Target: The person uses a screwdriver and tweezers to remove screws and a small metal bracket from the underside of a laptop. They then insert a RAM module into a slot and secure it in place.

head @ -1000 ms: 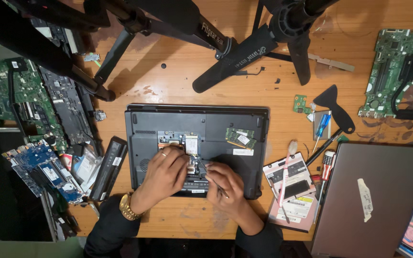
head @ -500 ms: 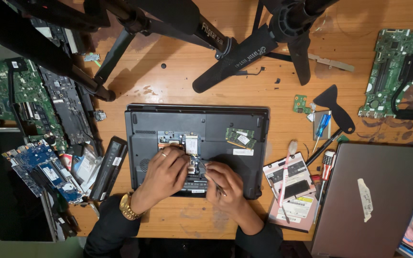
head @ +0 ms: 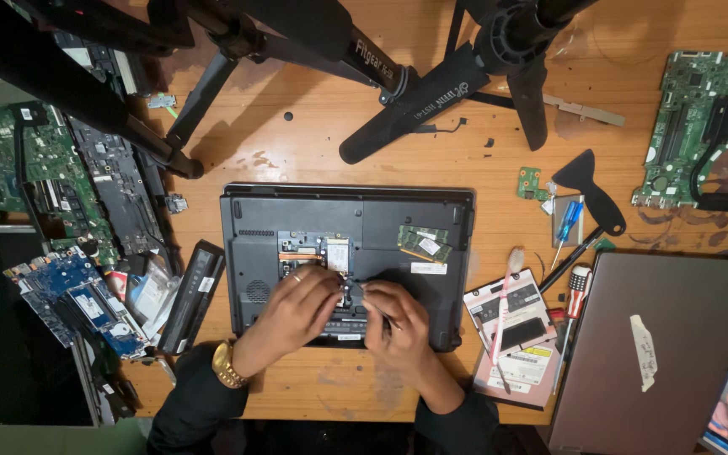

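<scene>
A dark grey laptop (head: 297, 215) lies upside down on the wooden table, with an open bay (head: 318, 253) in its underside. Both of my hands work at the lower edge of that bay. My left hand (head: 290, 316), with a ring and a gold watch, has its fingers curled onto the parts in the bay. My right hand (head: 398, 324) pinches something small and thin there; I cannot tell what. A green memory module (head: 424, 244) rests loose on the laptop's base, to the right of the bay.
Black tripod legs (head: 398, 101) cross the table's far side. Circuit boards (head: 44, 194) and a black battery (head: 191, 295) lie left. Right are a green board (head: 701, 126), a black pry tool (head: 591, 190), screwdrivers (head: 568, 223), a brush (head: 503, 295) and a closed grey laptop (head: 659, 354).
My hands have shifted only slightly at the open bay. Nothing else has moved.
</scene>
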